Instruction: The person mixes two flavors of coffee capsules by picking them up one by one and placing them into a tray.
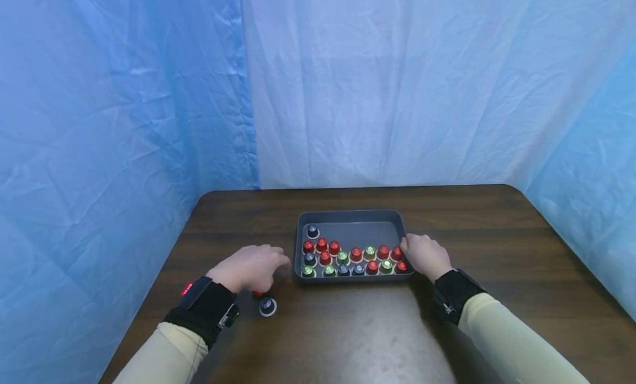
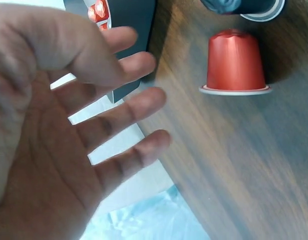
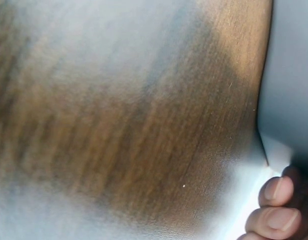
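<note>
My left hand [image 1: 254,265] hovers over the table left of the tray, its fingers apart and nothing between them. Close below it, a red coffee capsule [image 2: 236,62] stands on its wide rim, mostly covered by the hand in the head view. Beside that is a dark blue coffee capsule [image 1: 267,305]. My right hand [image 1: 427,255] grips the right side of the dark grey baking tray [image 1: 365,230], fingertips [image 3: 283,219] curled at its wall. Inside the tray, red, green and dark blue capsules fill the near part in rows, with one dark blue capsule [image 1: 312,231] farther back on the left.
The wooden table [image 1: 343,340] has a dark brown grain and rounded far corners. Blue and white sheets [image 1: 377,97] hang behind it and along both sides.
</note>
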Tool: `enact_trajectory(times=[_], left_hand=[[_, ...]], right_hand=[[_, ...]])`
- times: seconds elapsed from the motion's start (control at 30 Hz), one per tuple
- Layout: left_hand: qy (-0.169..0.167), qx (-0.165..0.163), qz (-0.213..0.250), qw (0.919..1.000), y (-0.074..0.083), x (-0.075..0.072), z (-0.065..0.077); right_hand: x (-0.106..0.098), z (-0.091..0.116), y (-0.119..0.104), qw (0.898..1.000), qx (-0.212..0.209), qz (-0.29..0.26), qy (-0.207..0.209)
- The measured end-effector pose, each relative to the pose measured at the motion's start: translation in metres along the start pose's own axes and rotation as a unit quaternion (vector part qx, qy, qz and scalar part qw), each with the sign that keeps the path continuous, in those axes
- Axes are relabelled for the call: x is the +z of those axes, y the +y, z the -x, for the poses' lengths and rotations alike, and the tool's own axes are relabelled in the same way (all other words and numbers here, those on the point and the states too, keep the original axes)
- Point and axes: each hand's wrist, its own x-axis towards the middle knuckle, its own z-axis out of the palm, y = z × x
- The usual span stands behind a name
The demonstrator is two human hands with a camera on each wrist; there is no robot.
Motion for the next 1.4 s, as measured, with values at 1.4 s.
enact_trajectory(times=[1.4], left_hand=[[0.059, 0.028, -0.039, 0.9971, -0.018, 0.012, -0.008]], right_hand=[[0.000, -0.001, 0.000, 1.000, 0.008, -0.005, -0.007]])
